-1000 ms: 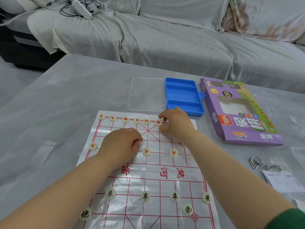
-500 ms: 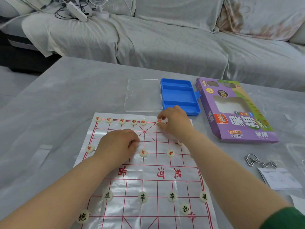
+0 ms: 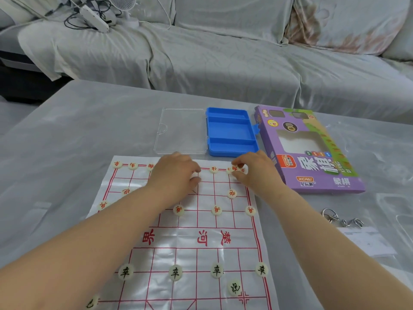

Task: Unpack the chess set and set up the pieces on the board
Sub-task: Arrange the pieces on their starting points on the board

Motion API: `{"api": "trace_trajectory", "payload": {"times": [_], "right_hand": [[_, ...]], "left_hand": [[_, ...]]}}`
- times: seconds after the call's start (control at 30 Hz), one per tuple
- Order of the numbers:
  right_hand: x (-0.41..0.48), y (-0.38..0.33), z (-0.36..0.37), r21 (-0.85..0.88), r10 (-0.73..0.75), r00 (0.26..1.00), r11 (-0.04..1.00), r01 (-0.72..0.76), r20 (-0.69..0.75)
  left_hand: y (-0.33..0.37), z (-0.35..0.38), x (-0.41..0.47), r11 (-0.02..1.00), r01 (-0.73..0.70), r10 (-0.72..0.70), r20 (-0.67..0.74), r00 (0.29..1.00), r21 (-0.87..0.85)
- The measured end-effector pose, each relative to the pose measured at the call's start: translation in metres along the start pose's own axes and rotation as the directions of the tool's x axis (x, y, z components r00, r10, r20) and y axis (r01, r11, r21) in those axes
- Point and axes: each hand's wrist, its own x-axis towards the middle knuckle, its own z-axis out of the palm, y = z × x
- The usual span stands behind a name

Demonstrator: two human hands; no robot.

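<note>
The plastic chess board [image 3: 196, 239] with a red grid lies flat on the table. Red-lettered pieces [image 3: 213, 169] line its far row, and more stand two and three rows nearer [image 3: 216, 210]. Black-lettered pieces [image 3: 174, 272] stand on the near half. My left hand [image 3: 176, 175] rests curled over the middle of the far row; what lies under its fingers is hidden. My right hand [image 3: 254, 173] pinches a red piece [image 3: 234, 169] at the right end of that row.
An open blue tray [image 3: 232, 130] and its clear lid [image 3: 182, 133] lie just beyond the board. The purple game box [image 3: 312, 166] lies to the right. Metal ring puzzles [image 3: 331, 217] and a paper slip [image 3: 368, 241] are nearer right. A sofa [image 3: 212, 59] stands behind.
My left hand moved from the board's left middle up to the far row's centre. My right hand shifted right along that row, where more red pieces now stand.
</note>
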Motion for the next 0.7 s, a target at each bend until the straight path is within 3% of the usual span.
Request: {"api": "trace_trajectory", "payload": {"times": [0.2,0.4,0.7], "right_hand": [[0.004,0.002,0.003,-0.037,-0.041,0.999,0.998,0.041,-0.002],[0.003,0.006,0.007,-0.021,-0.051,0.999,0.998,0.051,-0.007],[0.013,-0.018,0.009,-0.022,-0.109,0.994,0.994,0.108,-0.013]], "left_hand": [[0.026,0.017,0.044,0.991,0.004,-0.002,-0.012,1.000,0.133],[0.023,0.020,0.049,0.996,-0.043,0.047,-0.046,0.998,0.075],[-0.008,0.012,0.029,0.999,-0.001,0.000,0.040,0.999,0.034]]}}
